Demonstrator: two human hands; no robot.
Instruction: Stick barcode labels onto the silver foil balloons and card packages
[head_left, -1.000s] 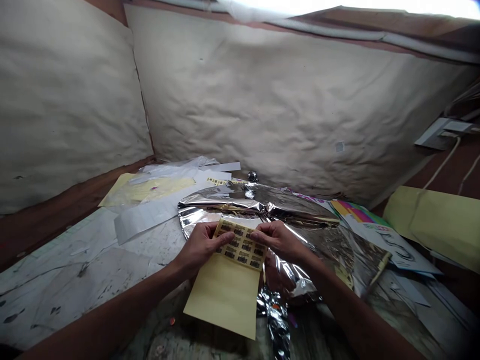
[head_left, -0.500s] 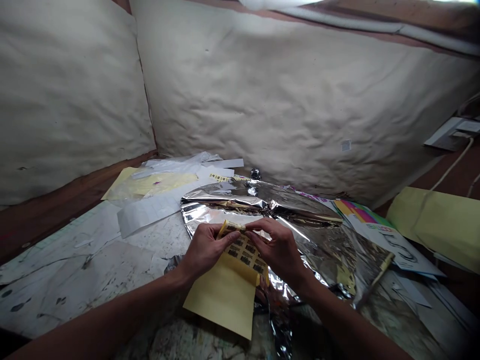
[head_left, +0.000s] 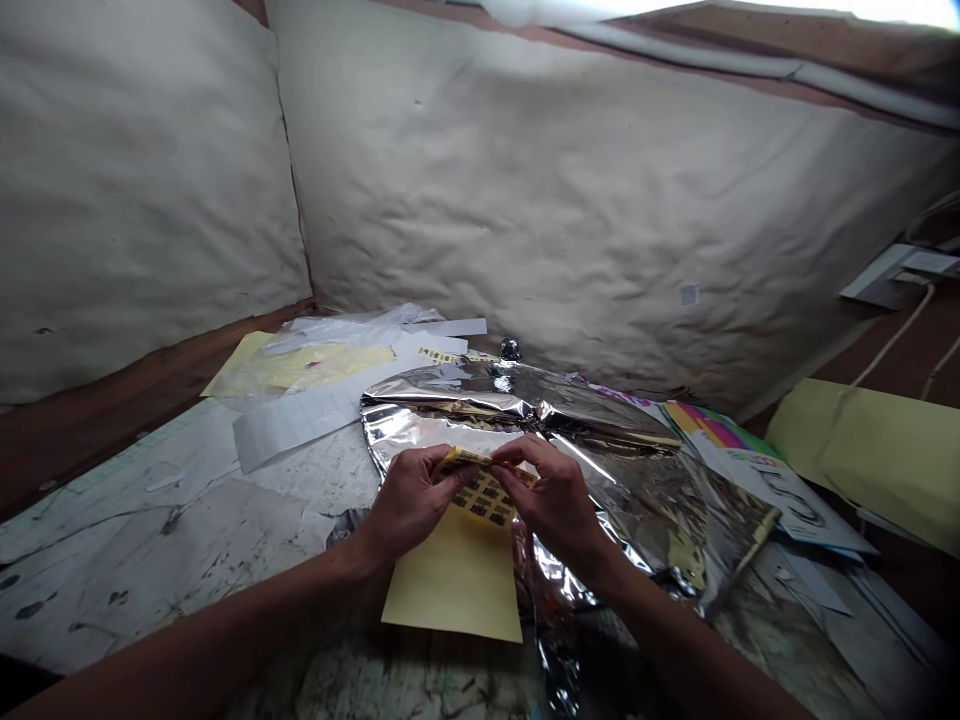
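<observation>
A yellow sheet of barcode stickers (head_left: pixel 463 560) is held up over the worktable, its top edge bent back toward me. My left hand (head_left: pixel 409 500) is closed on the sheet's upper left part, thumb on the printed labels. My right hand (head_left: pixel 551 500) pinches at the top edge of the same sheet, fingertips pressed together near the left thumb. Just behind and under the hands lies a flat silver foil balloon (head_left: pixel 600 440), crinkled and shiny.
White label strips (head_left: pixel 300 420) and pale yellow backing sheets (head_left: pixel 292 370) lie at the back left of the stained table (head_left: pixel 150 540). Colourful printed paper (head_left: pixel 750 460) and a yellow envelope (head_left: pixel 870 450) lie at the right. A padded cream wall rises close behind.
My right hand moved left from the sheet's right side to its top edge beside the left thumb. The sheet's top has curled back and tilted flatter.
</observation>
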